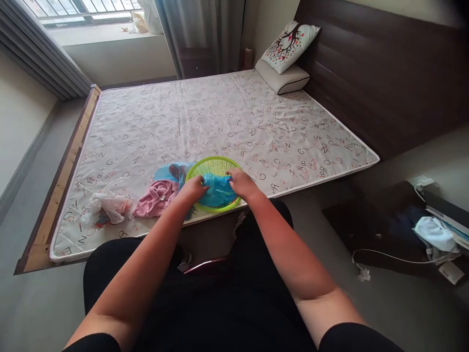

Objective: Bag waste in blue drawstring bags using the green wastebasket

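Observation:
A yellow-green plastic basket sits at the near edge of the bed mattress. In it lies a blue plastic bag, its contents hidden. My left hand pinches the bag's left side, and my right hand grips its upper right side. Left of the basket, a pink towel is crumpled on the mattress. Behind the towel is a light blue plastic piece, partly covered by a clear bag. Farther left rests a whitish see-through plastic bag with something orange and grey inside.
The letter-printed mattress spans the middle. A patterned cushion leans on a pale pillow by the dark headboard. At right, a dark nightstand carries a white cloth-like item and a cable. Grey curtains hang behind.

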Action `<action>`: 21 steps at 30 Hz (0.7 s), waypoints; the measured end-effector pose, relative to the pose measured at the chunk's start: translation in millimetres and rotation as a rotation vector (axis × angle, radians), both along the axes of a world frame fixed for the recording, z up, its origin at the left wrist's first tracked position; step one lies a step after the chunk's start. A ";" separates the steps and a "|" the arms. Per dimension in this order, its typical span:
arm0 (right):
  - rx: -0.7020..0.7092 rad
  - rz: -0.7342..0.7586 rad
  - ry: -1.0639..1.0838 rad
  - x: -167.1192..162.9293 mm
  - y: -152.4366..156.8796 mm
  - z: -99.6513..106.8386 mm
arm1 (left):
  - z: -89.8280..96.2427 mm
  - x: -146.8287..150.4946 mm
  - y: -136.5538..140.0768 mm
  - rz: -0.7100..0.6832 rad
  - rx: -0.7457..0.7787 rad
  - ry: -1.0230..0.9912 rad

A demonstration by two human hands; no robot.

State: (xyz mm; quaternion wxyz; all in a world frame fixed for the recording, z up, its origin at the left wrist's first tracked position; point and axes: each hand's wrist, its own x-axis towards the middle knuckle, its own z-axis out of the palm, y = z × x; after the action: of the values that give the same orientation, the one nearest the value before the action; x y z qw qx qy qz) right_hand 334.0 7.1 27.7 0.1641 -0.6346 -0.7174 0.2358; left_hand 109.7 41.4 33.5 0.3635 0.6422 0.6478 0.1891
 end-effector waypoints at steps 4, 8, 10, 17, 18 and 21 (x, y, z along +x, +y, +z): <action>0.235 -0.202 0.126 23.1 -12.8 4.9 | 17.8 -21.0 -7.1 0.068 0.018 0.059; 0.197 -0.541 0.456 36.2 -14.0 -8.4 | 20.1 -35.1 -15.7 0.170 -0.009 -0.055; 0.081 -0.663 0.622 40.6 -16.0 -17.7 | 17.5 -42.7 -19.8 0.205 -0.015 -0.076; -0.190 -0.694 0.797 38.9 -44.1 -31.7 | 20.1 -58.6 -44.3 0.328 -0.153 -0.322; -0.211 -0.696 0.832 36.6 -47.9 -30.0 | 21.3 -58.5 -47.5 0.363 -0.208 -0.423; -0.185 -0.734 0.996 31.7 -55.3 -20.7 | 24.1 -58.0 -52.8 0.468 -0.319 -0.733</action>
State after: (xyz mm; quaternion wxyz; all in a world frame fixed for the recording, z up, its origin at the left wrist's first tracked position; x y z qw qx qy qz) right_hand 365.7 -48.3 7.0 0.4937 -0.6650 -0.2668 0.4928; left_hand 51.7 -11.4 57.6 0.6101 0.3057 0.6253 0.3787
